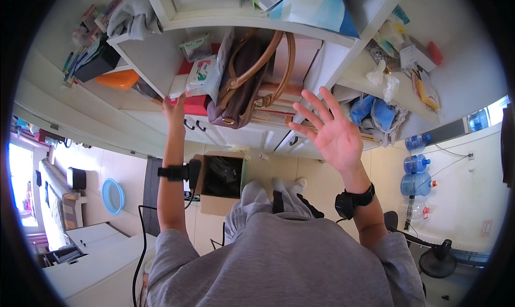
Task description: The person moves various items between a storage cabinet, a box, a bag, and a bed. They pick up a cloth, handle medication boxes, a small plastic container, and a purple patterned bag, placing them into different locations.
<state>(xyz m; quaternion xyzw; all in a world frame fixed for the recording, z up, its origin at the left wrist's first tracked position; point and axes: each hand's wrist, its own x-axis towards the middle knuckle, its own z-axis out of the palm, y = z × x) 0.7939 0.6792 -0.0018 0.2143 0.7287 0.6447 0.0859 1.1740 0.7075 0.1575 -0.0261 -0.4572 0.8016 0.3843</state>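
Note:
My left hand [175, 110] is at the front of a shelf compartment, by the foot of a white divider [139, 71] and the left end of a red box [196, 105]. Its fingertips are partly hidden, so whether it grips anything is unclear. On the red box rests a white soft pack [200, 72] with a printed front. A purple-brown handbag [246, 75] with tan handles stands in the middle of the same compartment. Its right side borders a stack of books or papers [275, 101]. My right hand [338, 134] is raised before the shelf, palm showing, fingers spread, holding nothing.
An open cardboard box [219, 204] with dark contents sits on the floor near my feet. Black handles [193, 125] project from the lower cabinet doors. Crumpled tissues [388, 83] and small packets lie on the right shelf. Several large water bottles [415, 184] line the right wall.

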